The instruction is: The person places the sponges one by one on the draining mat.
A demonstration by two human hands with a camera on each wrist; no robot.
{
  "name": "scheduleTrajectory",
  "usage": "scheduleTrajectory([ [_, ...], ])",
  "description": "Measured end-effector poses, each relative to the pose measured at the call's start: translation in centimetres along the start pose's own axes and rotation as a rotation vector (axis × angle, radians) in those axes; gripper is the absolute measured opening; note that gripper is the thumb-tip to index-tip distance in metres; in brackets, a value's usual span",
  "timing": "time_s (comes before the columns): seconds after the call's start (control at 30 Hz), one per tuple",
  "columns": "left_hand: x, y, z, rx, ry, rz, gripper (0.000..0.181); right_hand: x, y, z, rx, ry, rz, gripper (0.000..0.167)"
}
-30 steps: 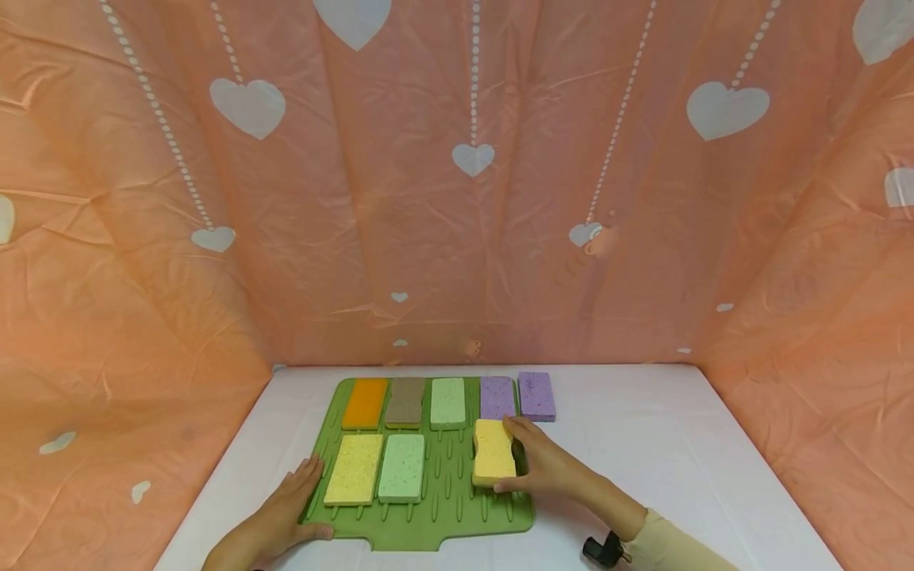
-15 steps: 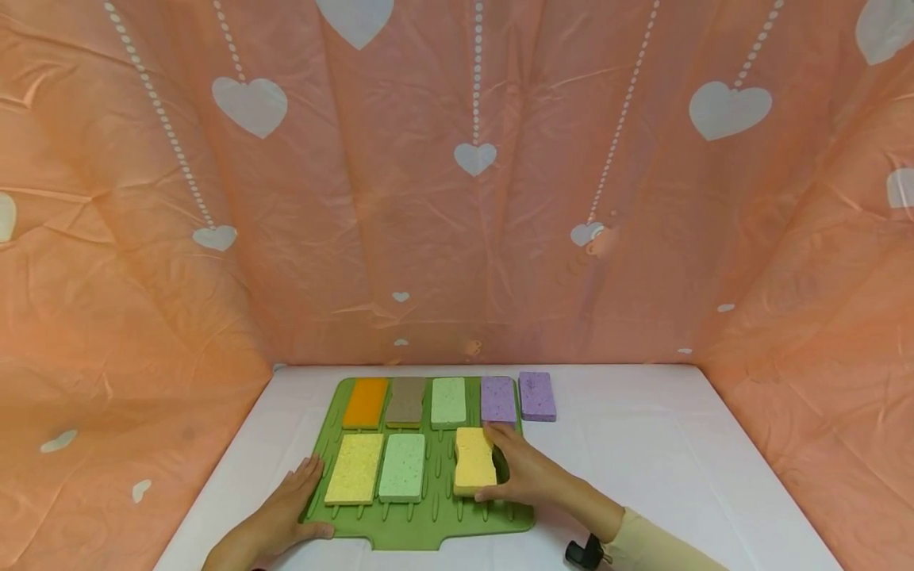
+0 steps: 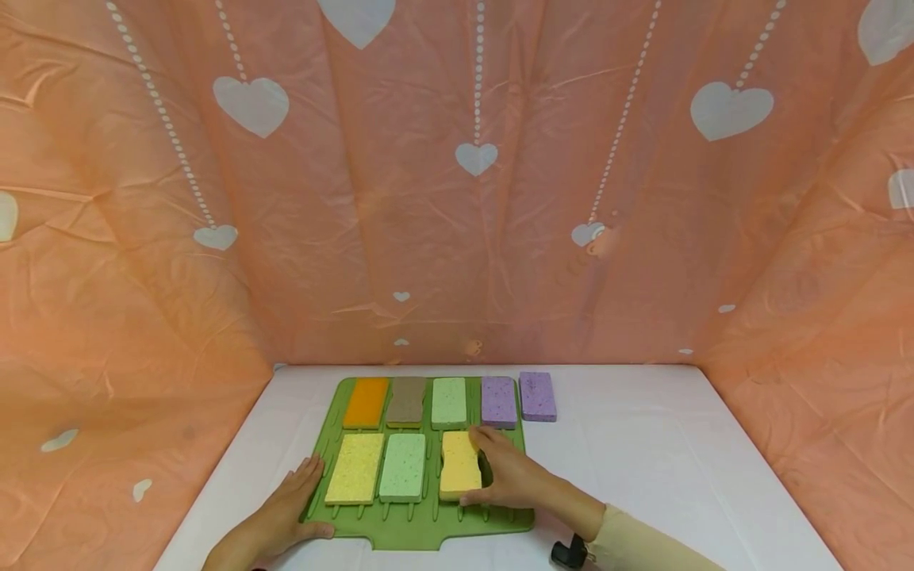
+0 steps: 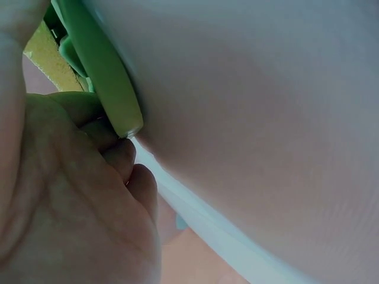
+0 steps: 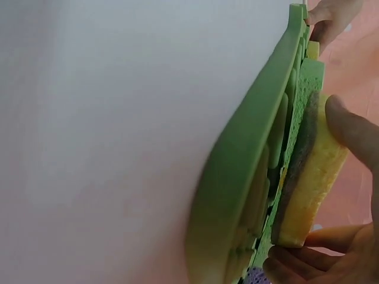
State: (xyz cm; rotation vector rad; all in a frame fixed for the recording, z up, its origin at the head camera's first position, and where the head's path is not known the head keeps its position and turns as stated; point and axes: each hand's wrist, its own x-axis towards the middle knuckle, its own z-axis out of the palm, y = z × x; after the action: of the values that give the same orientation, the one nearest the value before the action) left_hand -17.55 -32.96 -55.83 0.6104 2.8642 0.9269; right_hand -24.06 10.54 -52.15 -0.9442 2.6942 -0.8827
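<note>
My right hand (image 3: 512, 474) pinches a yellow sponge (image 3: 459, 464) with waisted sides, thumb at its near end and fingers at its far end. In the right wrist view that sponge (image 5: 315, 177) shows a dark grey-brown layer on its underside, close over the ridges of a green drying mat (image 3: 407, 530); whether it touches them is hard to tell. Left of it on the mat lie a light green sponge (image 3: 403, 468) and a larger yellow sponge (image 3: 355, 469). My left hand (image 3: 282, 507) rests along the mat's left edge, fingers extended; in the left wrist view its fingers touch the mat's rim (image 4: 109, 77).
Along the mat's back row lie an orange sponge (image 3: 366, 403), a brown sponge (image 3: 406, 402), a pale green sponge (image 3: 449, 403) and a purple sponge (image 3: 498, 401). Another purple sponge (image 3: 537, 396) lies off the mat's right side on the white table (image 3: 643, 460). A pink heart-print curtain (image 3: 400, 198) stands behind.
My right hand has carried the waisted yellow sponge leftward and slightly nearer across the front row, toward the light green sponge. The left hand has stayed at the mat's edge.
</note>
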Motion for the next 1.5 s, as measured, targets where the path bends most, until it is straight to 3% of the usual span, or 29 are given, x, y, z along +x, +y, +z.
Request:
scheduleTrajectory([
  [0.1,0.1,0.1,0.0,-0.014,-0.009,-0.03,0.121,0.2,-0.3,0.2,-0.001,0.003,0.002,0.118],
  [0.33,0.2,-0.2,0.1,-0.009,-0.002,-0.016,0.121,0.6,-0.8,0.7,0.01,-0.005,0.019,0.118],
  [0.93,0.5,-1.0,0.2,-0.009,-0.014,-0.048,0.124,1.0,-1.2,1.5,-0.019,-0.021,0.036,0.119],
  [1.5,0.4,-0.8,0.4,0.015,0.022,-0.001,0.12,0.6,-1.0,0.9,0.03,-0.045,0.027,0.121],
])
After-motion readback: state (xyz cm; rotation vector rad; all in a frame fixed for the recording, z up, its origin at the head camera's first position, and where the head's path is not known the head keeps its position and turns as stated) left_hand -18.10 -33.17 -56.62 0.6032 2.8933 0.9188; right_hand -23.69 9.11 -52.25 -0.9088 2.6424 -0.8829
